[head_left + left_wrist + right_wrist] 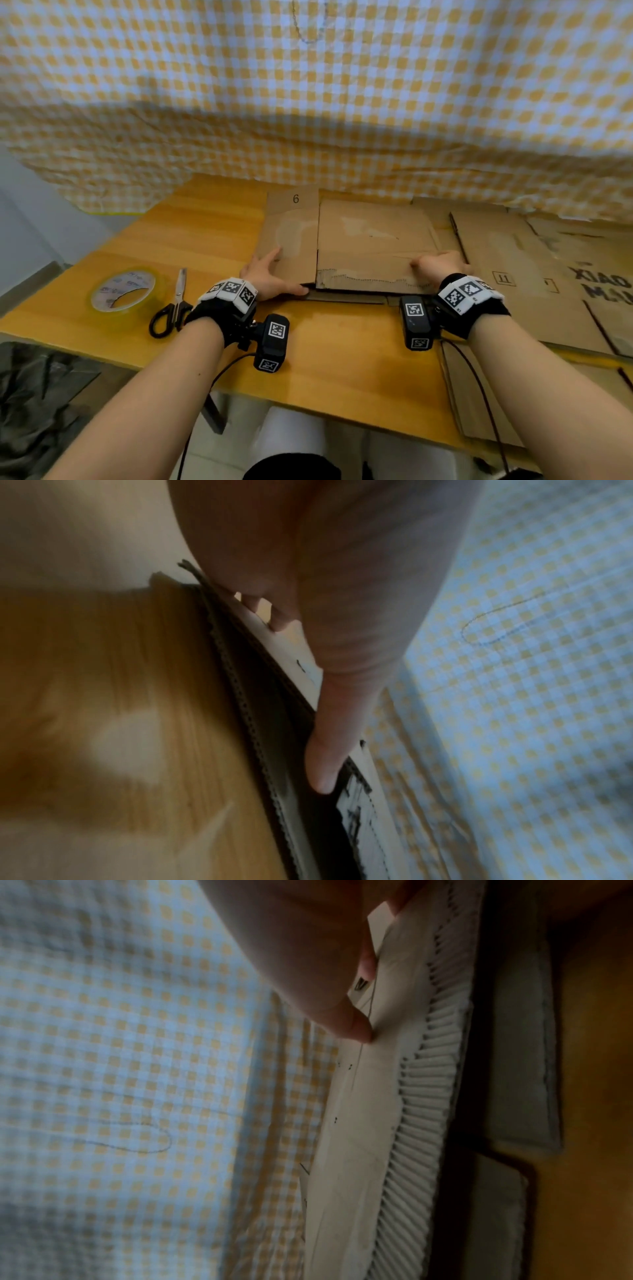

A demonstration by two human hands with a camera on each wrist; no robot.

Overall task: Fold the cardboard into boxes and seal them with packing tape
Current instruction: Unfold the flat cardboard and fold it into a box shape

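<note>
A flattened brown cardboard box (370,236), with a flap marked "6", lies in the middle of the wooden table (205,240). My left hand (274,277) holds its near left corner, fingers on top and thumb along the near edge of the upper layer. The left wrist view shows that thumb (329,750) tucked against the edge of the cardboard (294,647). My right hand (438,263) grips the near right edge with curled fingers. In the right wrist view its fingertips (359,1031) press on the cardboard (363,1096), whose torn corrugated edge shows.
A roll of clear packing tape (123,291) and black-handled scissors (173,308) lie left of my left hand. More flattened cardboard (534,274) covers the table's right side. A yellow checkered cloth (308,102) hangs behind. A dark bag (41,394) sits lower left.
</note>
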